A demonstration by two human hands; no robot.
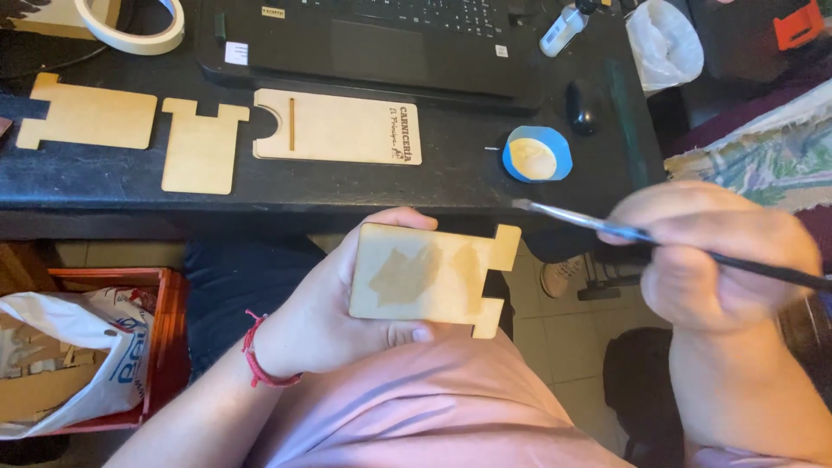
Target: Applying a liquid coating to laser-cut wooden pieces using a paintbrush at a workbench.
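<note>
Plywood panel (429,276), pale and notched at its right end, lies flat in the cupped left hand (334,312), which grips it from beneath, thumb on its lower edge, just off the desk's (104,186) front edge and above the person's lap. Darker wet patches show on its face. The right hand (711,260) is closed around a thin paintbrush (607,227), bristles pointing left, near the panel's upper right corner without touching it. On the desk near the front edge sits a blue dish (537,154) of pale liquid. Three more plywood pieces (199,143) lie in a row toward the left, before a laptop (373,43).
</note>
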